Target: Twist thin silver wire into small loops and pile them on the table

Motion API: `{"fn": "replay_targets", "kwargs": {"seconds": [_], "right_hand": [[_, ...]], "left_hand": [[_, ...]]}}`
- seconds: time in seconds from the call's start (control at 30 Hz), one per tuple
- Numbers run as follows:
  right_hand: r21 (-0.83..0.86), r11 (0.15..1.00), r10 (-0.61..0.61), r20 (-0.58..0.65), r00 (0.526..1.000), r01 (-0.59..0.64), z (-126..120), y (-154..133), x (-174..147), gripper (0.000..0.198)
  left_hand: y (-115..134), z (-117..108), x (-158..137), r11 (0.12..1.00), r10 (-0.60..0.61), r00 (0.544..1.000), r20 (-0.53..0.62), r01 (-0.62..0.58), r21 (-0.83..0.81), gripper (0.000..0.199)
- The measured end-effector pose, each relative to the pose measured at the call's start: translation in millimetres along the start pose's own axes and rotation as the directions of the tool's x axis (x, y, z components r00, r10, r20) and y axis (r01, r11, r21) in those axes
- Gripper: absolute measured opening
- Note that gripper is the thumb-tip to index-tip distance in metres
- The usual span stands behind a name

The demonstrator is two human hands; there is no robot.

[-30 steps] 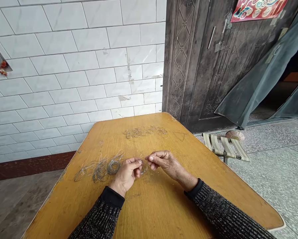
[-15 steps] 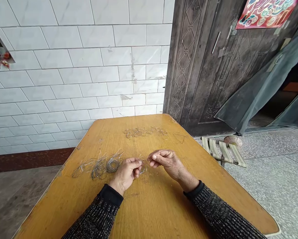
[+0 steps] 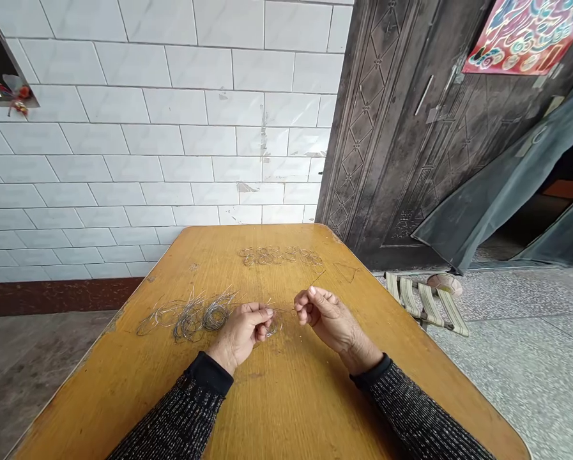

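Thin wire (image 3: 283, 310) stretches from the fingertips of my left hand (image 3: 244, 332) toward my right hand (image 3: 328, 319). Both hands are closed in a pinch above the middle of the table. A short end of wire (image 3: 319, 278) sticks up past my right thumb and finger. Just left of my left hand lies a round coil of grey wire (image 3: 216, 316), with a looser bundle of wire (image 3: 188, 322) and thin tangled strands (image 3: 154, 316) beyond it. Partly hidden behind my left fingers is another small wire coil (image 3: 273, 329).
Several small wire rings (image 3: 281, 255) lie in a row on the far part of the wooden table (image 3: 286, 396). A bent wire triangle (image 3: 347, 271) is to their right. A white tiled wall (image 3: 181, 140) rises behind. A strapped folding stool (image 3: 427, 300) stands at the right.
My right hand has drawn slightly away to the right, widening the gap between the hands. The wire end now points up from its fingertips. My left hand stays almost in place; the camera has tilted a little.
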State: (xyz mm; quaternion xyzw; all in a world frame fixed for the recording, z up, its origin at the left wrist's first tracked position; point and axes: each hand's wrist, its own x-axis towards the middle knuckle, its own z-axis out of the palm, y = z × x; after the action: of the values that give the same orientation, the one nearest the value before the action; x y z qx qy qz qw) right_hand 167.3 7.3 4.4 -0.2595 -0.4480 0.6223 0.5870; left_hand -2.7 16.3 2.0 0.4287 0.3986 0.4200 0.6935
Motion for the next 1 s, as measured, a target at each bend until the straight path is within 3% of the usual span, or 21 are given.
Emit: {"fn": "replay_targets", "kwargs": {"seconds": [0.2, 0.3, 0.4, 0.5, 0.6, 0.73, 0.83, 0.9, 0.93, 1.0], "right_hand": [[-0.002, 1.000, -0.020, -0.114, 0.993, 0.020, -1, -4, 2, 0.023], [-0.191, 0.978, -0.110, -0.147, 0.983, 0.081, -1, -6, 1, 0.022], [-0.466, 0.877, -0.184, -0.102, 0.978, 0.116, -2, -6, -1, 0.028], [-0.693, 0.704, -0.227, -0.014, 0.974, 0.154, -6, -6, -3, 0.032], [-0.853, 0.438, -0.301, 0.159, 0.940, 0.284, -12, -7, -5, 0.030], [-0.914, 0.028, -0.294, 0.379, 0.877, 0.404, -14, -10, -7, 0.031], [-0.908, -0.153, -0.264, 0.418, 0.869, 0.390, -14, -10, -7, 0.035], [-0.908, -0.172, -0.264, 0.416, 0.870, 0.382, -14, -7, -6, 0.036], [-0.913, -0.143, -0.268, 0.407, 0.873, 0.382, -14, -5, -6, 0.037], [-0.924, 0.008, -0.281, 0.365, 0.887, 0.383, -14, 1, -5, 0.037]], "left_hand": [[-2, 7, -7, 0.952, 0.090, 0.995, 0.036, -0.097, 0.290, 0.015], [-1, 9, -8, 0.914, 0.114, 0.993, 0.042, -0.121, 0.387, 0.016], [1, 7, -8, 0.886, 0.136, 0.990, 0.041, -0.140, 0.442, 0.016], [1, 5, -7, 0.846, 0.155, 0.984, 0.091, -0.179, 0.502, 0.014], [-1, 3, -5, 0.801, 0.153, 0.980, 0.128, -0.199, 0.565, 0.014], [-1, 2, -4, 0.764, 0.135, 0.980, 0.143, -0.195, 0.615, 0.016], [0, 1, -5, 0.740, 0.112, 0.980, 0.161, -0.191, 0.645, 0.018], [0, 1, -6, 0.732, 0.098, 0.980, 0.175, -0.190, 0.654, 0.019], [0, 2, -6, 0.729, 0.092, 0.979, 0.183, -0.191, 0.657, 0.018], [1, 2, -6, 0.724, 0.083, 0.978, 0.192, -0.192, 0.662, 0.017]]}}
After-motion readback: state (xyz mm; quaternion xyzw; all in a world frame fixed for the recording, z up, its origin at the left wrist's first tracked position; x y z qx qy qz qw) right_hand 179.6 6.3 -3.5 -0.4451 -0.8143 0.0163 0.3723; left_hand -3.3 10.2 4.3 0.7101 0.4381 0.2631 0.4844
